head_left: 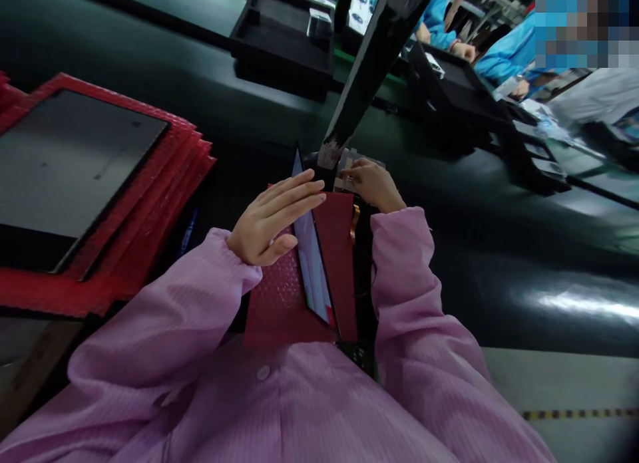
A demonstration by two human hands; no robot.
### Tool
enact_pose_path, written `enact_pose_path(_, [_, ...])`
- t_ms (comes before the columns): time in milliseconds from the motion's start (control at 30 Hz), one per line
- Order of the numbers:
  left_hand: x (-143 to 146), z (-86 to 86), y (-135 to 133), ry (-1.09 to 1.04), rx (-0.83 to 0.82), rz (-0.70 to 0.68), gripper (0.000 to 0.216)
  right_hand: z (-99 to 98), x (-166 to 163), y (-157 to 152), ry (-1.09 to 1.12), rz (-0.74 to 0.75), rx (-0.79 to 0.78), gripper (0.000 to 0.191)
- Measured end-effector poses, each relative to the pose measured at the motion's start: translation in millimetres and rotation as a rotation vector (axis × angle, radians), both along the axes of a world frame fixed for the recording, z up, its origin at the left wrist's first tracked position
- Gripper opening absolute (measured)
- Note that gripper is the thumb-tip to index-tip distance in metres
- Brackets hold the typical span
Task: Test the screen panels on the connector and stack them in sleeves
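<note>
In front of me a thin glossy screen panel (315, 263) stands tilted on its edge on a red bubble-wrap sheet (277, 303). My left hand (272, 217) is open beside its upper part, fingers stretched out together and thumb apart. The fingertips reach across the panel's face; whether they touch it I cannot tell. Beyond the sheet's far edge, my right hand (372, 182) has its fingers pinched at a small pale plastic box (347, 162). What sits between those fingertips is too small to make out. An orange ribbon cable (355, 222) lies by the sheet's right side.
To the left is a stack of flat panels (84, 163) layered with red bubble wrap (174, 183). A blue pen (188, 231) lies beside it. A dark post (372, 70) rises beyond my hands. Black trays (284, 37) and co-workers in blue sleeves (509, 47) are across the bench.
</note>
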State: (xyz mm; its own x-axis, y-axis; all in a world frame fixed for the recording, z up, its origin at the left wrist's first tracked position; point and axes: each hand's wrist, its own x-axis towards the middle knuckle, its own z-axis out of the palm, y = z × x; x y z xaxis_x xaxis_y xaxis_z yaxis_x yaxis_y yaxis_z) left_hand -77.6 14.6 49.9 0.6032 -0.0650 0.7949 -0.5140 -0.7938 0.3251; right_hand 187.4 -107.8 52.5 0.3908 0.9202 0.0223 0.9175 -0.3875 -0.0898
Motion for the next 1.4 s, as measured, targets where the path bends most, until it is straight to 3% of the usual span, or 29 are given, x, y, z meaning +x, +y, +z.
enact_pose_path(300, [1.1, -5.6, -0.6, 0.025, 0.009, 0.010, 0.076, 6.4, -7.4, 3.9, -0.072, -0.031, -0.066, 0.040])
enact_pose_path(600, [-0.6, -4.3, 3.5, 0.002, 0.107, 0.071, 0.071, 10.2, -1.6, 0.8, -0.006, -0.027, 0.057, 0.042])
enact_pose_path(700, [-0.4, -4.2, 3.0, -0.012, 0.122, 0.096, 0.063, 29.6, -2.4, -8.4, 0.030, 0.005, 0.181, 0.045])
enact_pose_path(800, [0.9, -5.5, 2.0, -0.007, 0.120, 0.090, 0.060, 61.3, -19.3, -24.7, 0.053, 0.050, 0.380, 0.039])
enact_pose_path(967, [1.9, -10.0, 1.6, -0.135, 0.092, 0.167, 0.050, 115.7, -88.7, -65.3, -0.044, 0.081, 0.564, 0.034])
enact_pose_path(1067, [1.6, -14.0, 0.4, -0.203, 0.063, 0.238, 0.049, 130.0, -135.0, -95.2, 0.014, 0.139, 0.542, 0.039])
enact_pose_path(1133, [1.3, -16.3, -1.5, -0.217, 0.040, 0.274, 0.053, 127.3, -160.3, -114.0, 0.109, 0.240, 0.556, 0.044])
enact_pose_path(1200, [1.2, -17.5, -3.8, -0.221, 0.014, 0.300, 0.056, 114.2, -180.7, -129.0, 0.339, 0.299, 0.526, 0.034])
enact_pose_path(1300, [1.3, -17.4, -7.2, -0.231, -0.043, 0.307, 0.056, 78.7, -206.9, -140.1, 0.744, 0.270, 0.308, 0.003])
enact_pose_path(1367, [2.0, -17.0, -8.8, -0.243, -0.069, 0.312, 0.054, 49.4, -224.8, -140.4, 0.890, 0.211, 0.207, 0.010])
enact_pose_path(1400, [2.5, -17.0, -9.5, -0.250, -0.076, 0.319, 0.052, 34.8, -234.2, -139.2, 0.940, 0.147, 0.244, 0.014])
